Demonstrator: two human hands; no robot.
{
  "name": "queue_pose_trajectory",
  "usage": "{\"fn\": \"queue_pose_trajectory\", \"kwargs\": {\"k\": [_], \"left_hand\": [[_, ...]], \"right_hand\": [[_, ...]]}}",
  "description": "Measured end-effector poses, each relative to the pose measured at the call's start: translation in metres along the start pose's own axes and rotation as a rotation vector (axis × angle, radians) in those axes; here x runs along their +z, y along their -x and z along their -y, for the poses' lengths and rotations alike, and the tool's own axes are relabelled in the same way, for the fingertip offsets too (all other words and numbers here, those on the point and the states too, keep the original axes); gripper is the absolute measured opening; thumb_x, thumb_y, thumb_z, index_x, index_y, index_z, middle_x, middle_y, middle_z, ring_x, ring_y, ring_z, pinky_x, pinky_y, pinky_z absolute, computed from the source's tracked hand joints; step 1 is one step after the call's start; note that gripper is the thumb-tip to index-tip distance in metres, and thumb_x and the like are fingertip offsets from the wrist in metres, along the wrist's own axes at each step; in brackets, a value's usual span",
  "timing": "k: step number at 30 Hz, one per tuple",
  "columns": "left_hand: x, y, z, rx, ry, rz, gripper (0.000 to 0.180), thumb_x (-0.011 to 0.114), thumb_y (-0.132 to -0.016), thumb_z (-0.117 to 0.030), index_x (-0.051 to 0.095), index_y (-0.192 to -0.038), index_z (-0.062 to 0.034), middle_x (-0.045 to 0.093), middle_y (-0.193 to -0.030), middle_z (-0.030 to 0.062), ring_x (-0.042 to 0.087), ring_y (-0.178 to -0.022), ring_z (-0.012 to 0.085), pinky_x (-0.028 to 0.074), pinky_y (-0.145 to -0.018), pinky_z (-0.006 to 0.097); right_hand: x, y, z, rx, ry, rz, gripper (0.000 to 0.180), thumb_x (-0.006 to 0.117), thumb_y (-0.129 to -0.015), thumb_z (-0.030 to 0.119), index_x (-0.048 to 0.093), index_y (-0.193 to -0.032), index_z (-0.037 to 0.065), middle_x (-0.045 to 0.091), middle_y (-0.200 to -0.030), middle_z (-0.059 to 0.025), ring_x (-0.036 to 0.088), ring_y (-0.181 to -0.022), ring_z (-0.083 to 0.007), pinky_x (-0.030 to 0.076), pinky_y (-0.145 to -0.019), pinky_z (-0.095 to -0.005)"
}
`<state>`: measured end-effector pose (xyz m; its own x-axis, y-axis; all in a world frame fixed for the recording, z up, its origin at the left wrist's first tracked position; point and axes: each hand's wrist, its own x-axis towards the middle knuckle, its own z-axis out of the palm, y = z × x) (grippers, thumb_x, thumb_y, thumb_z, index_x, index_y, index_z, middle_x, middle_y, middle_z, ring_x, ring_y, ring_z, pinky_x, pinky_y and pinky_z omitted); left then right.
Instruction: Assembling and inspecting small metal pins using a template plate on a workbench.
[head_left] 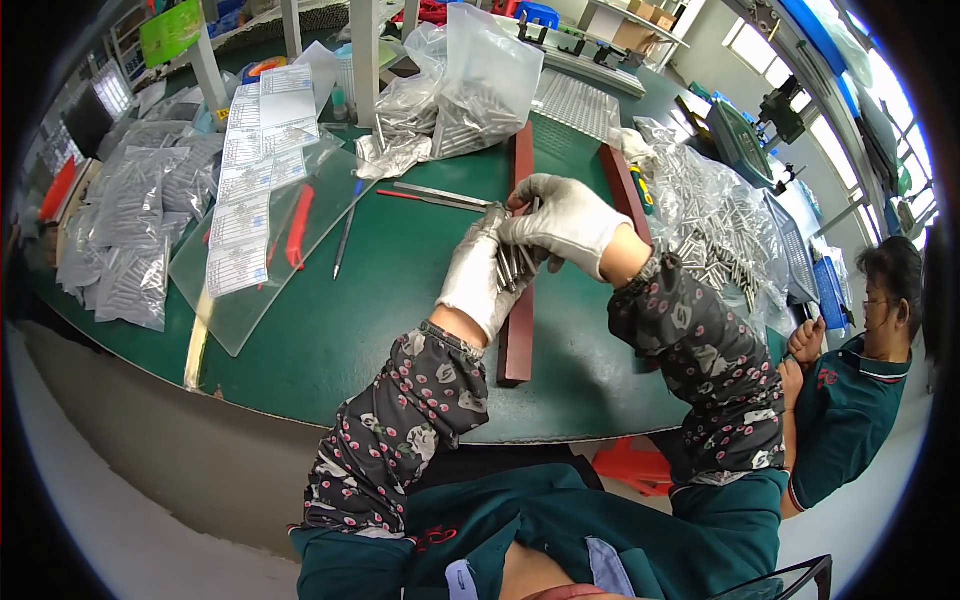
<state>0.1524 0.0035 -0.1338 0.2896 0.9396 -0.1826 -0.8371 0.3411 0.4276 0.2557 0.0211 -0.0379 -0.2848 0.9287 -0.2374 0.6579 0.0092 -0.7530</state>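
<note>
White work gloves cover both my hands, which meet above a dark red bar [516,345] lying on the green table [290,350]. My left hand [477,277] is closed around a small bunch of short metal pins [508,268]. Over it, my right hand [572,222] has its fingers pinched at the top of the bunch, seemingly on one metal pin; its fingertips partly hide it. To the right of my hands, a heap of similar loose pins [715,240] lies on clear plastic. A thin steel strip [440,195] lies just beyond my left hand.
A second red bar [624,190] lies right of my hands. At left are paper labels [243,195] on a clear sheet [230,325], red-handled pliers [299,228], a pen [346,232] and bagged pins [135,225]. A plastic bag [487,80] stands behind. A co-worker [850,400] sits at right.
</note>
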Motion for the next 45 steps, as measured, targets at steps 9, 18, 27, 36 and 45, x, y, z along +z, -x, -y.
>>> {"fn": "queue_pose_trajectory", "kwargs": {"k": [9,18,27,36,45], "left_hand": [[-0.008,-0.003,0.001,-0.051,-0.003,-0.041,0.023,0.049,-0.09,-0.033,0.053,-0.102,-0.0137,0.059,-0.084,0.0004,0.057,-0.073,0.0142,0.048,-0.069,0.032],[-0.005,0.005,-0.006,-0.069,-0.036,0.014,0.018,0.05,-0.086,-0.005,0.049,-0.104,-0.0084,0.055,-0.082,0.0042,0.055,-0.072,0.0134,0.048,-0.057,0.023],[-0.003,0.002,-0.009,0.003,0.042,-0.018,0.024,0.052,-0.081,0.001,0.045,-0.102,-0.0085,0.053,-0.078,0.0043,0.055,-0.064,0.0135,0.049,-0.053,0.023],[-0.005,0.001,-0.009,-0.015,0.044,-0.037,0.024,0.049,-0.082,0.001,0.043,-0.104,-0.0081,0.053,-0.078,0.0057,0.056,-0.064,0.0146,0.05,-0.053,0.024],[-0.006,0.0,-0.01,-0.033,0.033,-0.05,0.015,0.047,-0.084,0.0,0.047,-0.098,-0.0047,0.051,-0.081,0.0043,0.051,-0.067,0.0128,0.046,-0.059,0.024]], "right_hand": [[0.006,-0.007,-0.018,-0.084,0.052,-0.148,0.019,0.056,-0.078,0.011,0.06,-0.095,0.003,0.057,-0.067,-0.001,0.053,-0.052,-0.0082,0.044,-0.044,-0.0208],[-0.019,-0.006,-0.018,-0.105,-0.28,-0.18,0.023,0.05,-0.076,0.006,0.058,-0.097,-0.001,0.06,-0.072,-0.0067,0.056,-0.051,-0.011,0.046,-0.044,-0.0227],[-0.01,-0.047,-0.087,0.065,0.794,-0.135,0.036,0.051,-0.074,0.006,0.056,-0.109,0.016,0.059,-0.107,-0.0117,0.057,-0.098,-0.029,0.046,-0.081,-0.0362],[-0.014,-0.042,-0.088,-0.128,0.849,-0.049,0.028,0.051,-0.074,0.006,0.061,-0.099,0.012,0.06,-0.099,-0.0121,0.059,-0.093,-0.0289,0.048,-0.077,-0.0362],[-0.006,-0.032,-0.075,0.219,0.893,-0.003,0.025,0.053,-0.07,0.016,0.064,-0.09,0.007,0.064,-0.089,-0.0147,0.06,-0.088,-0.03,0.048,-0.077,-0.0354]]}}
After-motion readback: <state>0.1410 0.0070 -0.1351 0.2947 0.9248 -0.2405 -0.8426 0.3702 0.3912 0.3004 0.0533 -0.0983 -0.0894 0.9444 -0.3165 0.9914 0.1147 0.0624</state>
